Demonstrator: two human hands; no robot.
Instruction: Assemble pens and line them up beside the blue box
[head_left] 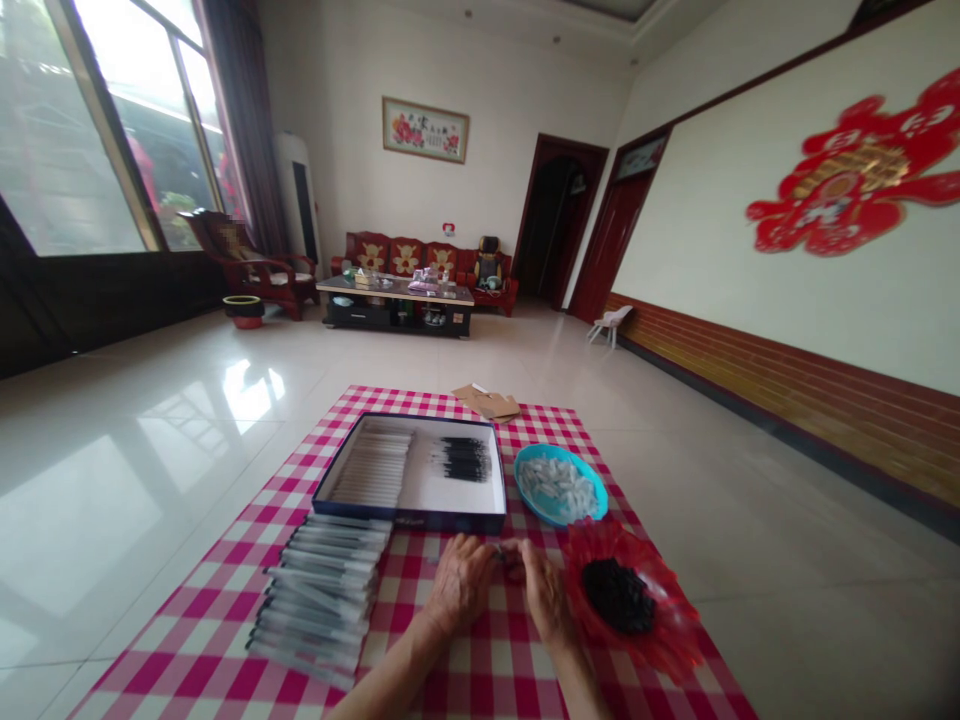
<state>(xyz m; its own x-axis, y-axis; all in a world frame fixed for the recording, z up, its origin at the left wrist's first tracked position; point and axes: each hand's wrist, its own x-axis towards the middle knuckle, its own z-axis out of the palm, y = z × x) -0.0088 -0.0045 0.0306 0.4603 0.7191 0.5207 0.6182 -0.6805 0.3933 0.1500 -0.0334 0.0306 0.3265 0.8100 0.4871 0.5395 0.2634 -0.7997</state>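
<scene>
Over the checked tablecloth [409,610], my left hand [461,582] is closed, its fingers curled. My right hand [544,592] comes close to it from the right, thumb and fingers pinched together. A small dark and greyish piece shows between the fingertips; its kind is too blurred to make out. Left of my hands lies a stack of clear pens with dark ends [322,590]. Beyond them stands a shallow box [416,505] holding clear tubes [373,465] on its left and thin black-tipped pieces [465,458] on its right.
A blue bowl [523,503] of small whitish translucent pieces sits right of the box. Nearer, a red petal-edged dish [675,620] holds small black parts [619,595]. Flat cardboard [487,402] lies at the table's far edge. Across the room are a low table [397,290] and a wooden sofa.
</scene>
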